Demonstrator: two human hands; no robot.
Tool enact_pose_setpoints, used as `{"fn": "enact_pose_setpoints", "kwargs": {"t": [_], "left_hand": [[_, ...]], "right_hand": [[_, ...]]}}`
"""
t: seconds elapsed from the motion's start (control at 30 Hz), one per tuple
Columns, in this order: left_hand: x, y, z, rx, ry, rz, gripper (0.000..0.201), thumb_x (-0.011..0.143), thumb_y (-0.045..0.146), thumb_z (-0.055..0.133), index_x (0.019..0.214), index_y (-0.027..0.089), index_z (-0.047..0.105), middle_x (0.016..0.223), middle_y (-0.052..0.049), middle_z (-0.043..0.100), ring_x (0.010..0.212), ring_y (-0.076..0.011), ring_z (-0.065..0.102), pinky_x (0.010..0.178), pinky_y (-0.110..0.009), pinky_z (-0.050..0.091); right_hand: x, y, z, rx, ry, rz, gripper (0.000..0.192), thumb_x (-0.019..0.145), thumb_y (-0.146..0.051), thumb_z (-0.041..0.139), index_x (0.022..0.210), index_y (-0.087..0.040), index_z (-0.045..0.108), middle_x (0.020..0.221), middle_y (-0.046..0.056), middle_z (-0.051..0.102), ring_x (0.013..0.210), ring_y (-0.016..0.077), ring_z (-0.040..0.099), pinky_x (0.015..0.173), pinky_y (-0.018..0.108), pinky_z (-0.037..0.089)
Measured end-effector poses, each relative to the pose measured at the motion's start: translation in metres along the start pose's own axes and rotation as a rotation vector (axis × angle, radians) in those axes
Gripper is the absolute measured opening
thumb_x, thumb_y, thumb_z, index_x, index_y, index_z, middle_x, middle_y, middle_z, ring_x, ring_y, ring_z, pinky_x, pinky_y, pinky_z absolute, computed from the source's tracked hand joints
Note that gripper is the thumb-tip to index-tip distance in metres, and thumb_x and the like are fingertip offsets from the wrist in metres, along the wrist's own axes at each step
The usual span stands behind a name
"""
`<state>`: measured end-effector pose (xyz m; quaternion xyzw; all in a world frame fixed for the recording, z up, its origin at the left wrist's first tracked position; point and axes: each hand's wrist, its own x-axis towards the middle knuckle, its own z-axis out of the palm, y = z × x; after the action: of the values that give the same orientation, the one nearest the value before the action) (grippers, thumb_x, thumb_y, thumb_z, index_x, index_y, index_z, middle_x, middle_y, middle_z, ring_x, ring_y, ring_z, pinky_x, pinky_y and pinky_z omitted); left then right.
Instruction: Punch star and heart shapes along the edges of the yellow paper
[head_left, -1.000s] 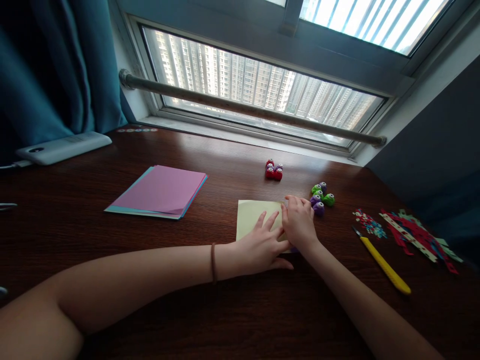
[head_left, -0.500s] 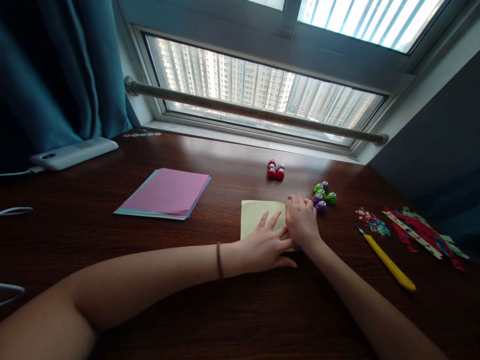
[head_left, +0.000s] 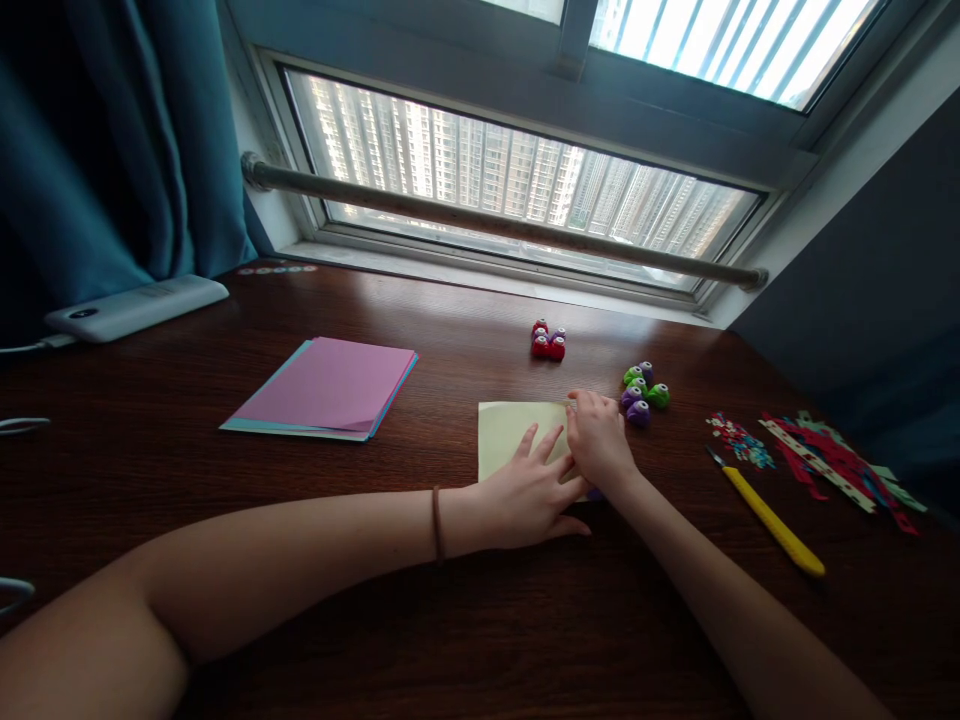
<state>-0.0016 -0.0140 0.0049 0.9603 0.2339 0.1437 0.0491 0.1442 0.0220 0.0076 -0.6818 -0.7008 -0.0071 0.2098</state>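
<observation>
A pale yellow sheet of paper (head_left: 501,430) lies on the dark wooden desk in front of me, with a bit of purple showing at its lower right edge. My left hand (head_left: 529,490) rests on this sheet, palm down and fingers spread. Over the sheet's right edge is my right hand (head_left: 598,438), its fingers bent and held together against the paper. The fingertips of the left hand touch or pass under the right one, and both hands cover the right part of the sheet.
Left lies a stack of coloured paper (head_left: 330,385), pink on top. Red and purple eyed figures (head_left: 548,342) stand behind my hands, green and purple ones (head_left: 643,392) to the right. Further right are a yellow craft knife (head_left: 776,522), small scraps (head_left: 741,442) and paper strips (head_left: 832,460).
The view has shifted slightly, so everything sits a little further left. My hands stay in nearly the same place on the paper.
</observation>
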Motion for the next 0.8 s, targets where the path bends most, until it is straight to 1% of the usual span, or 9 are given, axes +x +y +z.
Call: {"fn": "enact_pose_setpoints", "kwargs": {"t": [0.13,0.2,0.3,0.37,0.4,0.5,0.6,0.7,0.8], "left_hand": [[0.002,-0.001,-0.001,-0.019,-0.003,0.011,0.056,0.085,0.054,0.037,0.132,0.025,0.032,0.136,-0.013,0.035,0.13,-0.0391,0.021,0.097,-0.067,0.023],[0.002,-0.001,-0.001,-0.021,-0.003,0.019,0.056,0.085,0.054,0.036,0.133,0.026,0.03,0.137,-0.013,0.034,0.129,-0.0387,0.022,0.097,-0.067,0.023],[0.002,-0.001,-0.001,-0.022,-0.002,0.022,0.06,0.086,0.054,0.035,0.137,0.026,0.021,0.137,-0.013,0.035,0.129,-0.0373,0.022,0.099,-0.065,0.021],[0.001,-0.001,0.0,-0.023,-0.004,0.015,0.061,0.086,0.053,0.034,0.138,0.025,0.018,0.136,-0.013,0.036,0.129,-0.0364,0.024,0.1,-0.064,0.021],[0.001,-0.001,0.0,-0.024,-0.007,0.012,0.061,0.086,0.053,0.034,0.138,0.025,0.017,0.136,-0.013,0.036,0.129,-0.0363,0.024,0.1,-0.064,0.021],[0.001,-0.002,0.0,-0.036,-0.014,0.006,0.061,0.086,0.053,0.034,0.139,0.027,0.015,0.137,-0.012,0.035,0.128,-0.0366,0.025,0.1,-0.063,0.022],[0.002,-0.002,0.0,-0.061,-0.024,0.0,0.063,0.086,0.052,0.036,0.139,0.029,0.01,0.139,-0.011,0.033,0.128,-0.0359,0.026,0.1,-0.062,0.023],[0.002,-0.002,0.0,-0.089,-0.025,-0.058,0.071,0.085,0.054,0.039,0.14,0.023,0.007,0.139,-0.013,0.032,0.128,-0.0344,0.027,0.101,-0.057,0.025],[0.003,-0.003,0.002,-0.081,-0.035,-0.129,0.073,0.084,0.057,0.037,0.139,0.016,0.012,0.139,-0.016,0.032,0.13,-0.034,0.024,0.102,-0.055,0.024]], "right_hand": [[0.005,0.002,-0.008,0.117,0.045,-0.032,0.026,0.088,-0.023,0.04,0.105,-0.012,0.056,0.105,0.011,0.059,0.101,0.0247,0.047,0.09,0.036,0.034],[0.009,0.004,-0.015,0.207,0.047,-0.067,0.026,0.09,-0.029,0.04,0.102,-0.013,0.057,0.102,0.009,0.06,0.098,0.0219,0.051,0.088,0.033,0.037],[0.009,0.014,-0.027,0.5,0.019,-0.087,0.033,0.09,-0.04,0.039,0.099,-0.013,0.056,0.096,0.009,0.062,0.087,0.0189,0.057,0.078,0.029,0.044],[0.002,0.026,-0.034,0.703,-0.012,-0.088,0.036,0.088,-0.044,0.042,0.1,-0.013,0.055,0.092,0.009,0.062,0.081,0.0183,0.058,0.073,0.029,0.046],[-0.004,0.033,-0.037,0.749,-0.031,-0.096,0.036,0.088,-0.045,0.043,0.101,-0.013,0.055,0.089,0.008,0.061,0.078,0.0179,0.057,0.071,0.029,0.046],[-0.025,0.055,-0.039,0.745,-0.191,-0.139,0.036,0.086,-0.043,0.047,0.108,-0.015,0.053,0.086,0.006,0.059,0.075,0.0168,0.056,0.069,0.029,0.046],[-0.04,0.067,-0.039,0.694,-0.377,-0.226,0.051,0.076,-0.038,0.063,0.119,-0.017,0.046,0.098,0.006,0.057,0.088,0.0189,0.055,0.077,0.031,0.046],[-0.042,0.067,-0.04,0.651,-0.428,-0.265,0.064,0.07,-0.033,0.07,0.125,-0.019,0.04,0.1,0.005,0.058,0.089,0.0185,0.054,0.079,0.031,0.045],[-0.04,0.062,-0.041,0.68,-0.455,-0.278,0.064,0.072,-0.029,0.067,0.127,-0.02,0.037,0.092,0.004,0.06,0.082,0.0168,0.056,0.077,0.032,0.045]]}}
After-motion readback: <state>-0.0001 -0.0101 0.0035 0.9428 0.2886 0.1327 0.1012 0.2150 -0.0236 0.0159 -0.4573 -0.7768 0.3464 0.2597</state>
